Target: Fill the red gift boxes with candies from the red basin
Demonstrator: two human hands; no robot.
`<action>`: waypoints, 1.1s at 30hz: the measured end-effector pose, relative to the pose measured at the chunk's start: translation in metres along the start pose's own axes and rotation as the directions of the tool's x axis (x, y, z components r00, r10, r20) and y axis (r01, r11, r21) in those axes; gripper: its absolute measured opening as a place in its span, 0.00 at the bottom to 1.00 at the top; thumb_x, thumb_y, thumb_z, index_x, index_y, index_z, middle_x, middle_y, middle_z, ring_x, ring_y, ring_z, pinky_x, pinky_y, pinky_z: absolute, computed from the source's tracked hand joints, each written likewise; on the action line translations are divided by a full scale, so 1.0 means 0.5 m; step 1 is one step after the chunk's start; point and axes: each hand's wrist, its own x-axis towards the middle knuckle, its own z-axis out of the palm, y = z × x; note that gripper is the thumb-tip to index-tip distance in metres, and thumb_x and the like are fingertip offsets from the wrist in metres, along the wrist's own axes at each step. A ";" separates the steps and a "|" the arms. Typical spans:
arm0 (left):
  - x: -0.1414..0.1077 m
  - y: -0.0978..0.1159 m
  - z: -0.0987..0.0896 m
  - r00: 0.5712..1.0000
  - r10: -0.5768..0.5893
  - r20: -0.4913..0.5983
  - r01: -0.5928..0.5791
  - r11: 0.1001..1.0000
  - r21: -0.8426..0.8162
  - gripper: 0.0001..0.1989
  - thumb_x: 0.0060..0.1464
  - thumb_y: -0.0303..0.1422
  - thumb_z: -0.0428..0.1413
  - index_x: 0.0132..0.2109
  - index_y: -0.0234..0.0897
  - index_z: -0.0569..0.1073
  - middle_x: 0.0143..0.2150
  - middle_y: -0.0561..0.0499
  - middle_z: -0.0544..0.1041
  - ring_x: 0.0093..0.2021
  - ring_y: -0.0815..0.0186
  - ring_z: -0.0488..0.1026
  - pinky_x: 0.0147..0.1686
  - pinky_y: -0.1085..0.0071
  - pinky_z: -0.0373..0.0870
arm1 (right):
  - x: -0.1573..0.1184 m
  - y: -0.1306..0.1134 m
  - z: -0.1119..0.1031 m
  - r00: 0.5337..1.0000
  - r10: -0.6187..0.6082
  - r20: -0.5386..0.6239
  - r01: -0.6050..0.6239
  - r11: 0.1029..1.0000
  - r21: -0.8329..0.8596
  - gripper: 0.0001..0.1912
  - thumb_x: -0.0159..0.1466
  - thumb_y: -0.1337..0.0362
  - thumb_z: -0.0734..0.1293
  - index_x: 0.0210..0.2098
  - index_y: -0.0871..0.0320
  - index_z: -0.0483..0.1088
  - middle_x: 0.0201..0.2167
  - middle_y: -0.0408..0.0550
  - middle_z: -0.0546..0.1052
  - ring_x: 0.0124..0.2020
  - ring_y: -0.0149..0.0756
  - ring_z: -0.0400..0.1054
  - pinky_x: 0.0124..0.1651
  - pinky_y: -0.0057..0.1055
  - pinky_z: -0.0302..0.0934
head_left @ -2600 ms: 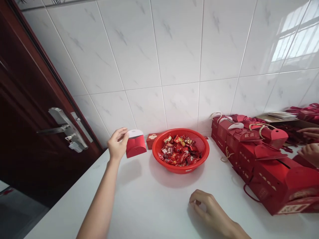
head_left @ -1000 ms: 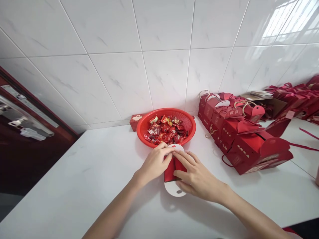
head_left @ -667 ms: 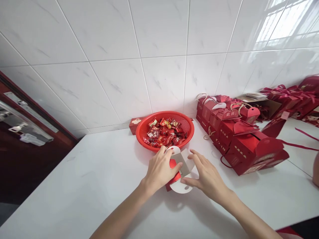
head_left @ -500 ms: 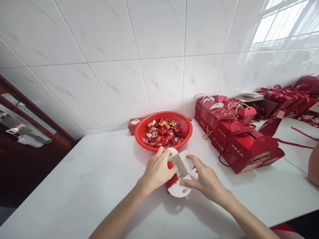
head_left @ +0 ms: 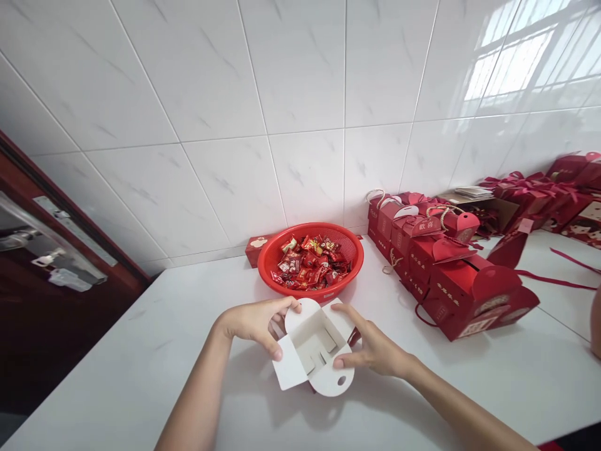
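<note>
A small open gift box (head_left: 313,343), white inside with its flaps spread outward, sits on the white table in front of me. My left hand (head_left: 263,322) grips its left side, the thumb on the left flap and the fingertips at the rounded far flap. On the other side, my right hand (head_left: 369,346) holds the box, thumb on the near rounded flap with a hole in it and fingers at the right flap. Its inside shows slotted bottom tabs. Just behind it stands a red plastic basket (head_left: 265,266) with wrapped candies (head_left: 312,260).
Red gift boxes (head_left: 474,294) with cord handles stand in a row on the right. More boxes with ribbons (head_left: 530,191) lie farther back. A small red box (head_left: 256,248) is beside the basket. A tiled wall (head_left: 225,181) rises behind; part of another person (head_left: 596,322) shows at right.
My left hand has drawn back to the left from inside the box, and the left flap now lies folded outward. The view has tilted up slightly.
</note>
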 end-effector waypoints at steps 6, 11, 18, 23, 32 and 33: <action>-0.012 0.005 -0.003 0.992 -0.122 -0.019 0.121 0.992 -0.022 0.38 0.30 0.34 0.74 0.46 0.43 0.61 0.40 0.54 0.78 0.37 0.63 0.77 0.35 0.69 0.72 | 0.027 0.011 -0.004 0.997 -0.041 0.058 0.041 0.999 -0.015 0.50 0.49 0.48 0.79 0.64 0.51 0.54 0.46 0.48 0.74 0.41 0.38 0.66 0.44 0.33 0.61; -0.012 0.014 -0.001 0.985 -0.132 -0.113 0.130 0.991 -0.024 0.38 0.30 0.34 0.74 0.46 0.43 0.61 0.36 0.57 0.77 0.36 0.64 0.77 0.36 0.70 0.71 | 0.065 0.021 -0.019 0.993 -0.120 0.019 0.120 0.993 0.002 0.47 0.48 0.47 0.79 0.62 0.51 0.60 0.47 0.47 0.73 0.42 0.38 0.66 0.43 0.31 0.61; -0.039 0.040 0.001 0.971 -0.101 -0.218 0.131 0.983 0.126 0.32 0.39 0.39 0.70 0.50 0.41 0.66 0.38 0.55 0.77 0.36 0.63 0.77 0.39 0.67 0.72 | 0.053 -0.006 -0.040 0.975 -0.218 -0.031 0.202 0.941 -0.272 0.44 0.52 0.42 0.76 0.62 0.51 0.63 0.48 0.49 0.75 0.38 0.37 0.67 0.43 0.33 0.62; -0.054 0.059 -0.006 0.933 0.019 -0.360 0.098 0.947 0.305 0.25 0.51 0.46 0.63 0.52 0.40 0.73 0.33 0.53 0.76 0.35 0.63 0.73 0.38 0.68 0.70 | 0.054 -0.038 -0.078 0.926 -0.331 -0.181 0.230 0.875 -0.426 0.33 0.59 0.38 0.69 0.52 0.56 0.72 0.40 0.51 0.77 0.34 0.37 0.66 0.37 0.33 0.62; 0.055 0.060 -0.115 0.755 0.281 -0.592 -0.059 0.929 0.365 0.17 0.52 0.44 0.60 0.45 0.38 0.78 0.43 0.46 0.81 0.45 0.57 0.76 0.48 0.64 0.73 | 0.238 -0.055 -0.160 0.841 -0.328 -0.430 0.204 0.929 -0.310 0.11 0.62 0.55 0.66 0.35 0.57 0.74 0.35 0.50 0.80 0.31 0.37 0.70 0.37 0.35 0.64; 0.075 0.056 -0.138 0.745 0.276 -0.607 -0.024 0.921 0.389 0.16 0.52 0.42 0.60 0.45 0.38 0.79 0.44 0.46 0.81 0.47 0.56 0.76 0.48 0.64 0.73 | 0.261 -0.053 -0.163 0.838 -0.313 -0.446 0.193 0.936 -0.294 0.10 0.61 0.57 0.66 0.34 0.57 0.74 0.35 0.50 0.80 0.31 0.37 0.70 0.38 0.35 0.64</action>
